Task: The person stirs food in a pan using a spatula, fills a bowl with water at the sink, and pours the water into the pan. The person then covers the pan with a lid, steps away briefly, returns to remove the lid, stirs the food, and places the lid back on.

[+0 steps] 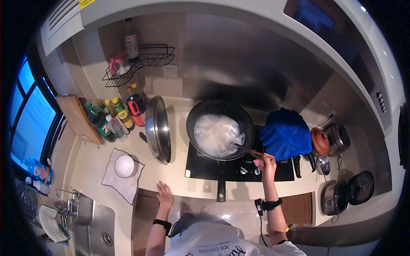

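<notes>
A black wok (191,131) sits on the gas stove (200,171), with cloudy white liquid and pale, thin pieces (215,132) inside. My right hand (265,167) is wrapped around the wooden handle of a spatula (244,148). Its dark shaft reaches over the wok's right side, and its head is hidden in the white contents. Fingers spread, my left hand (164,195) is at the counter's front edge, holding nothing. Nearby, to its upper left, a white bowl (124,166) rests on a pale cloth (112,179).
A large steel lid (157,130) stands on edge left of the wok. Several bottles (121,113) and a cutting board (80,119) line the left corner. Right of the wok, a blue cloth (286,132) covers something with black handles. A sink (96,222) is lower left.
</notes>
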